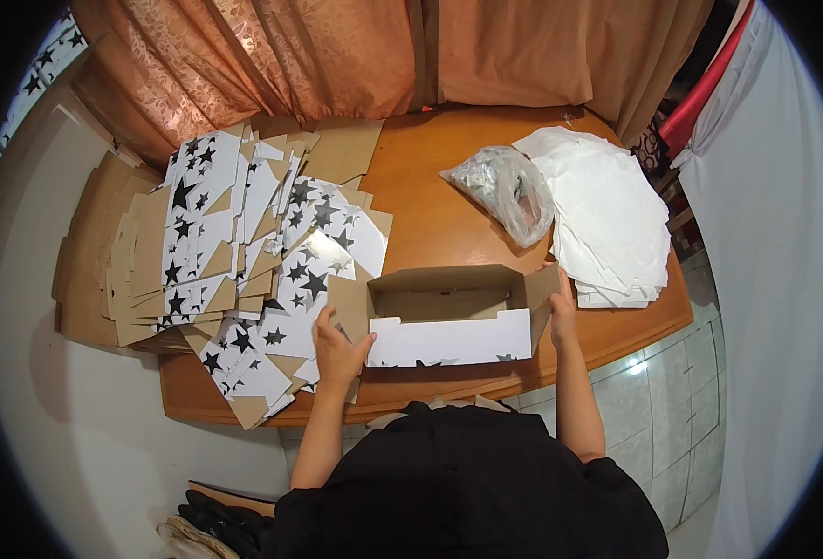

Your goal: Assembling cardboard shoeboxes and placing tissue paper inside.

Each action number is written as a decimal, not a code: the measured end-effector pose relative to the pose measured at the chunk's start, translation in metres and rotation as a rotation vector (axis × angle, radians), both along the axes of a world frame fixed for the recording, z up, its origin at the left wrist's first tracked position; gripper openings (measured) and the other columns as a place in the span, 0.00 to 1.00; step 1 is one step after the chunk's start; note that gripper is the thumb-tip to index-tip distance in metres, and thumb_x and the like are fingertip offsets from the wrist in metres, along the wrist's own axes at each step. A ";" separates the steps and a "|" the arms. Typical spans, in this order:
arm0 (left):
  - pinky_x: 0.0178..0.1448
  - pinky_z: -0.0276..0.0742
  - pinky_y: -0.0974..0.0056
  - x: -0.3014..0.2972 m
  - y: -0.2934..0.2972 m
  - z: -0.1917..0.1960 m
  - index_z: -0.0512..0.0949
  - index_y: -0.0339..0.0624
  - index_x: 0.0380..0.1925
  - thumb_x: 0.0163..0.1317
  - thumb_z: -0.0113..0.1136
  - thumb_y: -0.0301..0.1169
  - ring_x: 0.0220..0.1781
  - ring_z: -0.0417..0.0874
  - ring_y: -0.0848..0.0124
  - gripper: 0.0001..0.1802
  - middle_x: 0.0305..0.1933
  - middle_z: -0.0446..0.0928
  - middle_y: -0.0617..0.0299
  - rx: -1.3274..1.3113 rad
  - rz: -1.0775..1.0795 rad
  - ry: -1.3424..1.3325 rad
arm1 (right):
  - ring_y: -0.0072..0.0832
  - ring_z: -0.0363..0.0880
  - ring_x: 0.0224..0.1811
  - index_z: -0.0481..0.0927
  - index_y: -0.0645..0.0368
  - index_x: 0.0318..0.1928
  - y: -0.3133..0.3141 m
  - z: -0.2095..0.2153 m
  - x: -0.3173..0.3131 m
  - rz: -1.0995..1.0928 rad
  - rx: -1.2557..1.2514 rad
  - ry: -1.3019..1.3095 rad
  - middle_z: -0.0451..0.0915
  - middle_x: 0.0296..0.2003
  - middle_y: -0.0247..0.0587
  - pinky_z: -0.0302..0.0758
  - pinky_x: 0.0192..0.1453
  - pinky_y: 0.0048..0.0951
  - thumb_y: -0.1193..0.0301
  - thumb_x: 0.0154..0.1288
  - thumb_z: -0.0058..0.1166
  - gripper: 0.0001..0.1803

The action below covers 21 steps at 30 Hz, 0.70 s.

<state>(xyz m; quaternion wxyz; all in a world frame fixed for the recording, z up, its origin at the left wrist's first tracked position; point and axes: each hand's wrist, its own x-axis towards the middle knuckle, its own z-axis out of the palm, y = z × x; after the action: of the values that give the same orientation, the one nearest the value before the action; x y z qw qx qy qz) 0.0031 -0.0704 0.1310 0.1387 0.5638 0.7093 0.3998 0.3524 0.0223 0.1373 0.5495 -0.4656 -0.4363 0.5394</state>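
A partly folded cardboard box (pixel 449 343) rests near the table's front edge, white with black stars outside and plain brown inside. Its front wall stands up and its side flaps spread outward. My left hand (pixel 340 359) is closed on the left side flap, with the thumb near the front corner. On the opposite side, my right hand (pixel 563 321) grips the right flap; some of its fingers are hidden behind the cardboard. The inside of the box shows only bare brown card.
Flat star-printed box blanks (pixel 183 238) lie in a loose, overlapping pile on the left, reaching close to my left hand. A clear plastic bag (pixel 509 191) sits behind the box, beside a stack of white paper sheets (pixel 612 219). Orange curtains (pixel 514 56) hang behind the wooden table (pixel 421 224).
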 end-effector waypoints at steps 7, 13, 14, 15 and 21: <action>0.65 0.59 0.50 0.010 0.005 0.007 0.76 0.44 0.49 0.53 0.60 0.33 0.61 0.70 0.60 0.20 0.52 0.76 0.56 0.090 -0.540 0.249 | 0.28 0.66 0.55 0.65 0.61 0.59 -0.003 -0.001 0.005 -0.036 -0.042 0.004 0.69 0.50 0.37 0.59 0.60 0.25 0.73 0.48 0.37 0.32; 0.67 0.50 0.41 0.017 0.006 0.010 0.75 0.48 0.52 0.61 0.50 0.45 0.65 0.66 0.62 0.22 0.60 0.70 0.62 -0.135 -0.546 0.433 | 0.29 0.62 0.59 0.64 0.63 0.61 -0.005 0.000 -0.006 0.003 -0.008 0.027 0.67 0.55 0.41 0.56 0.63 0.25 0.72 0.52 0.37 0.31; 0.67 0.49 0.40 0.019 0.005 0.009 0.74 0.49 0.53 0.61 0.50 0.45 0.65 0.65 0.62 0.22 0.60 0.70 0.63 -0.142 -0.532 0.456 | 0.28 0.60 0.61 0.63 0.63 0.61 -0.006 -0.001 -0.009 0.037 0.042 0.024 0.65 0.57 0.42 0.55 0.64 0.24 0.70 0.56 0.38 0.29; 0.67 0.48 0.39 0.020 0.004 0.008 0.74 0.49 0.53 0.62 0.50 0.45 0.65 0.65 0.62 0.22 0.61 0.70 0.63 -0.150 -0.518 0.479 | 0.28 0.60 0.61 0.63 0.63 0.61 -0.007 -0.006 -0.013 0.036 0.040 0.025 0.65 0.57 0.42 0.55 0.64 0.24 0.70 0.56 0.38 0.29; 0.67 0.48 0.39 0.016 0.004 0.005 0.75 0.49 0.51 0.61 0.51 0.42 0.64 0.66 0.61 0.20 0.59 0.71 0.62 -0.101 -0.556 0.385 | 0.36 0.50 0.68 0.63 0.62 0.62 -0.011 -0.020 -0.025 0.188 0.064 0.017 0.57 0.62 0.45 0.46 0.70 0.34 0.56 0.66 0.40 0.30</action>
<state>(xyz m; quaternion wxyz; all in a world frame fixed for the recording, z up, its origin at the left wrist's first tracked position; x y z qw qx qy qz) 0.0194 -0.0662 0.1360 0.1339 0.7930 0.5607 0.1973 0.3269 0.0116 0.1175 0.5146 -0.4002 -0.4904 0.5785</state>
